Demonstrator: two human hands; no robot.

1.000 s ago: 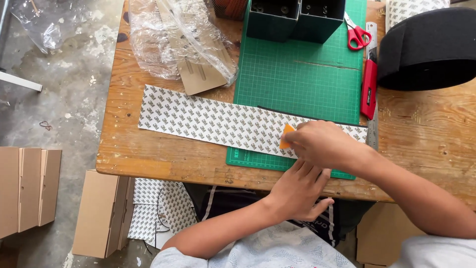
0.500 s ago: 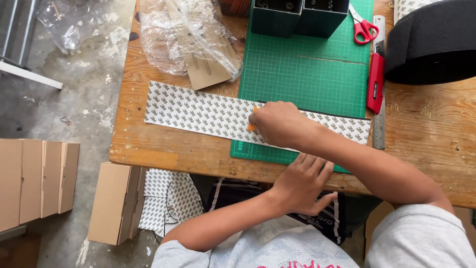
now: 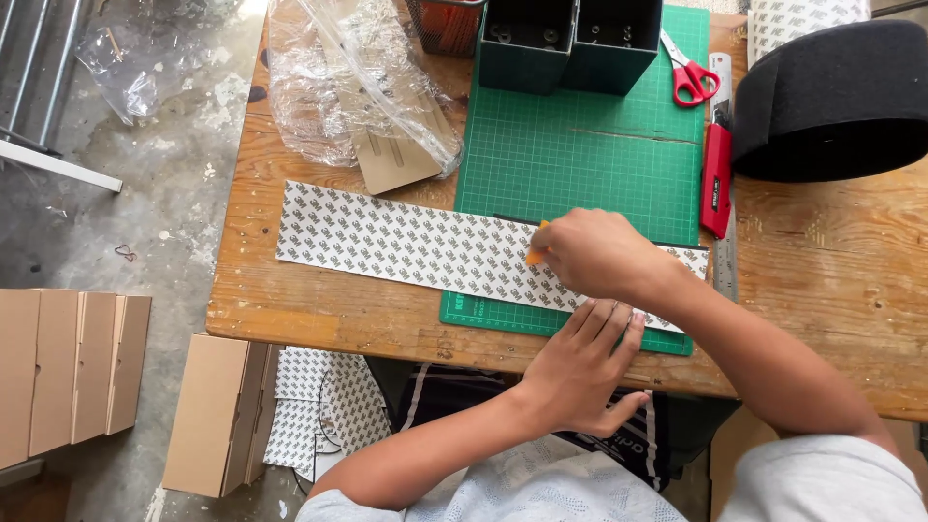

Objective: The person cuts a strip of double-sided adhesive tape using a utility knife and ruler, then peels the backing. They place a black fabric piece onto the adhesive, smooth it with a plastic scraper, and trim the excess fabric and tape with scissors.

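Looking down from the head camera, the right hand (image 3: 597, 256) is clenched around a small orange scraper (image 3: 536, 253), whose tip shows just past the fingertips and presses on the long patterned strip (image 3: 406, 244). That strip runs from the bare wooden table (image 3: 309, 309), well out beyond the fingers, across the lower part of the green cutting mat (image 3: 580, 145) and under the right hand. The left hand (image 3: 580, 372) lies flat, fingers spread and gripping nothing, its fingertips touching the near edge of the strip at the mat's lower border, just beneath the right wrist. Beyond the right knuckles stand two dark square boxes (image 3: 570, 43); farther off to the side of that forearm lie red scissors (image 3: 688, 70), a red utility knife (image 3: 716, 179) beside a metal ruler (image 3: 726, 261), and a big roll of black foam (image 3: 836, 101). Crumpled clear plastic (image 3: 358, 87) sits away past the strip's far end. Smoothing like this probably goes best with the scraper held low and pushed in one steady stroke, while the flat hand pins the strip so it cannot creep.
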